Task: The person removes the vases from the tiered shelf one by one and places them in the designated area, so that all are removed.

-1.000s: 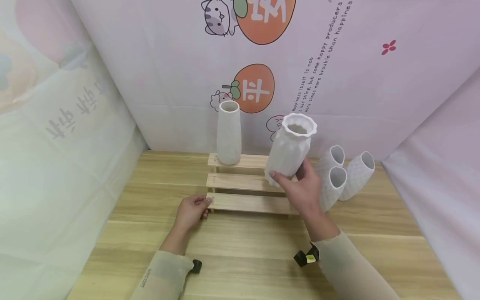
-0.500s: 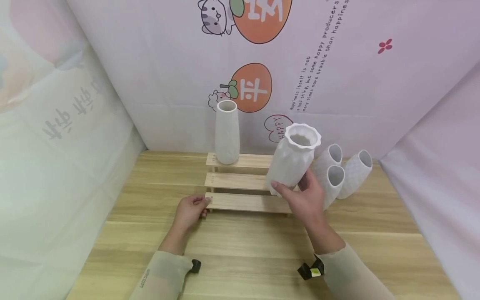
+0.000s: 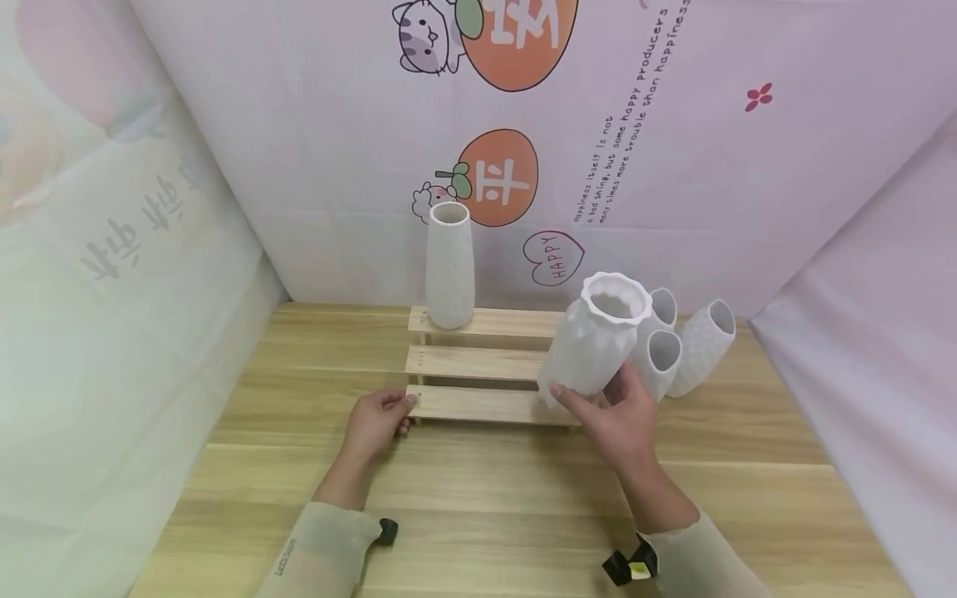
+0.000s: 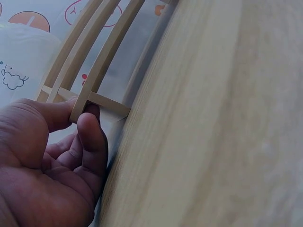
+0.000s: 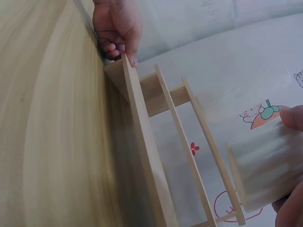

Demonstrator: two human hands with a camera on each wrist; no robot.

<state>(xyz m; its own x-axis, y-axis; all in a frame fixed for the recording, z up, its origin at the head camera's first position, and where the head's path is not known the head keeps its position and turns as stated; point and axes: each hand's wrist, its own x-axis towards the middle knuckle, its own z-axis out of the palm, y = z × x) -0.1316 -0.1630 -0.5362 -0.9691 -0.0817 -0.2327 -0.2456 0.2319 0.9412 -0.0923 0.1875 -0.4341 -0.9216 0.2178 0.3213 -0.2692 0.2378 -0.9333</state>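
Observation:
A white vase with a scalloped rim [image 3: 586,345] is held in my right hand [image 3: 619,422], thumb on its near side. It tilts to the right, in the air over the right end of a three-step wooden rack [image 3: 478,405]. In the right wrist view the lower part of this vase [image 5: 267,163] shows beside the steps. My left hand [image 3: 376,422] pinches the left end of the rack's lowest step; the left wrist view shows thumb and forefinger on that board [image 4: 94,78]. A taller, slimmer white vase [image 3: 451,270] stands upright on the left of the top step.
Several white textured vases [image 3: 703,349] cluster on the wooden table [image 3: 478,515] right of the rack, partly behind my right hand. A printed cloth [image 3: 336,166] rises at the back, with plain and printed cloths at the sides.
My right hand has carried the scalloped vase down, nearer and slightly right, from before the upper steps toward the lowest step's right end. My left hand keeps its pinch on the rack.

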